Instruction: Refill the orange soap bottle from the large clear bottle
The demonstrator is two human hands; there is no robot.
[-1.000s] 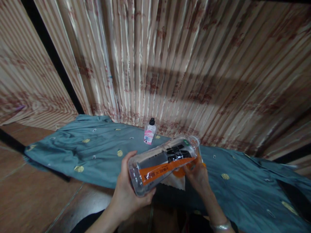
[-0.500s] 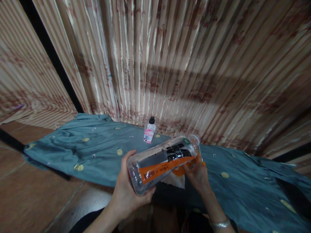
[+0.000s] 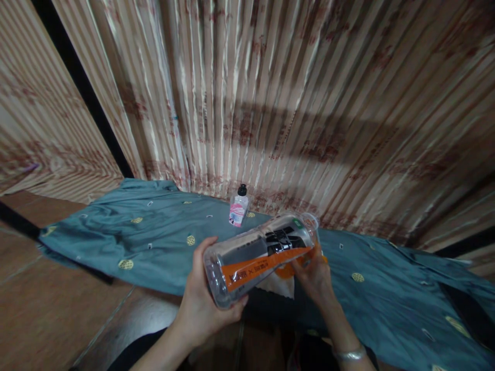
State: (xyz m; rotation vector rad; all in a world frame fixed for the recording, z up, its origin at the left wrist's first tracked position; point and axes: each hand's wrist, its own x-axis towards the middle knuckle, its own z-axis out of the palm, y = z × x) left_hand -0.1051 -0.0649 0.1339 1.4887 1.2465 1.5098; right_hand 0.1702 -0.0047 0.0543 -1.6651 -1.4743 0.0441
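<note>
A large clear plastic bottle [image 3: 247, 263] with an orange and black label lies tilted across my view, neck to the upper right. My left hand [image 3: 204, 293] is closed round its base, fingers behind and thumb below. At the neck end, my right hand [image 3: 316, 278] has its fingers closed against the bottle. Orange and clear parts [image 3: 285, 271] show behind the bottle near those fingers; their full shape is hidden. Beyond the bottle, a small clear bottle [image 3: 237, 210] with a pink label and black cap stands upright, touched by neither hand.
A teal cloth with yellow pineapple prints [image 3: 162, 221] covers the low table. A white tissue or paper [image 3: 277, 286] lies under the large bottle. On the right rests a dark flat object [image 3: 467, 314]. Striped curtains [image 3: 270, 103] hang behind, with black poles [image 3: 88, 98] at the side.
Hardly anything differs. The large bottle has turned very slightly in my hands, and both hands keep their places.
</note>
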